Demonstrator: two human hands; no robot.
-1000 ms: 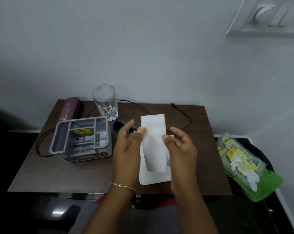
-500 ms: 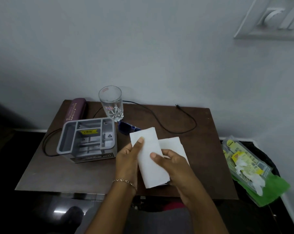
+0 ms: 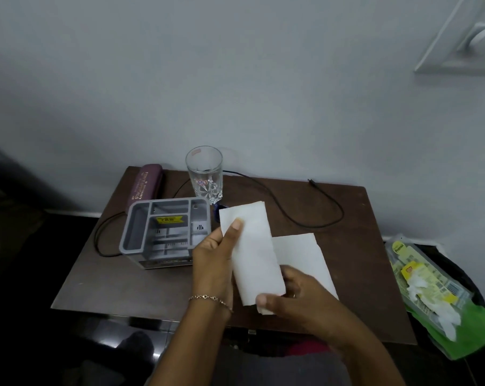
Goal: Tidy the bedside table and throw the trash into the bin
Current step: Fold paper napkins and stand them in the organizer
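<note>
Far left, rear corner of the bedside table (image 3: 372, 240): a purple case (image 3: 146, 184) is laid flat by the wall. A black cable (image 3: 319, 227) is looped off the left edge and run across the back of the top. Just in front of the case a grey compartment organiser (image 3: 163, 235) is set, a yellow label seen inside it. A clear glass (image 3: 205, 174) is stood upright just behind the organiser's right corner; a small blue item (image 3: 216, 212) is mostly hidden below it and cannot be identified.

Centre: a folded white tissue (image 3: 252, 252) is held up over the table. Its upper left edge is gripped by the left hand (image 3: 213, 254), thumb across the front, fingers behind; a bracelet (image 3: 210, 298) is worn on that wrist. The lower end is pinched by the right hand (image 3: 288, 293), thumb on top. A second tissue (image 3: 302, 254) is left flat on the tabletop, partly covered by the held one and the right hand.

Far right, beside the table: a black bin (image 3: 452, 266) is seen on the floor, with a yellow wrapper (image 3: 419, 277), crumpled white paper and green plastic inside.
</note>
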